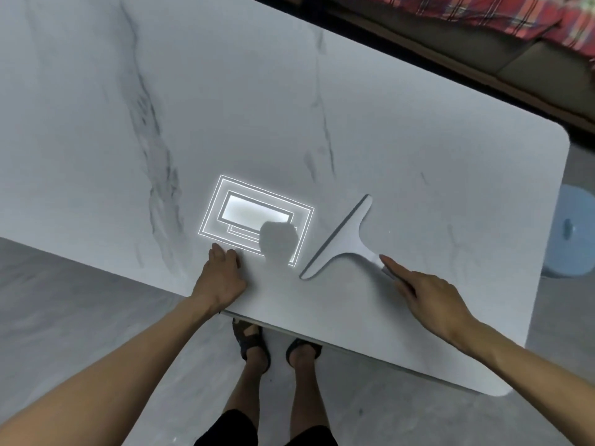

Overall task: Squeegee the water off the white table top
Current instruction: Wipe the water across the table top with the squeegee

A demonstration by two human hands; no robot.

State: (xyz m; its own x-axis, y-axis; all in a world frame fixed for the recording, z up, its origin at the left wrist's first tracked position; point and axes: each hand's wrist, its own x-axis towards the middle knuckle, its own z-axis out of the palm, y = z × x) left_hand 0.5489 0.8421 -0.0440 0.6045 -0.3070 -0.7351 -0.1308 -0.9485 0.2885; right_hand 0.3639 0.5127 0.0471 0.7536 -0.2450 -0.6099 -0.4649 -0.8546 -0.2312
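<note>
Head view: at 6 o'clock the person's feet [254, 344], in dark sandals, stand on the grey floor [64, 300] just under the near edge of the table [225, 107]. The left hand [222, 278] rests on the table by that edge. Its fingers are loosely bent with the tips touching the top, and it holds nothing. At its 3 o'clock, well apart from it, the right hand [428, 294] grips the handle of the squeegee [341, 239], with the index finger stretched along the handle. The squeegee sits on the white, grey-veined top. Its blade runs from 7 o'clock to 1 o'clock and its handle points toward 4 o'clock, into the right hand. Beyond the left hand, at 9 o'clock from the blade, is a bright rectangular reflection [254, 217] of a light, partly cut by a rounded shadow. Past the table's right edge, at 3 o'clock, a blue round object [570, 233] stands on the floor. At 1 o'clock, beyond the far edge, lies a red plaid cloth [547, 20].
</note>
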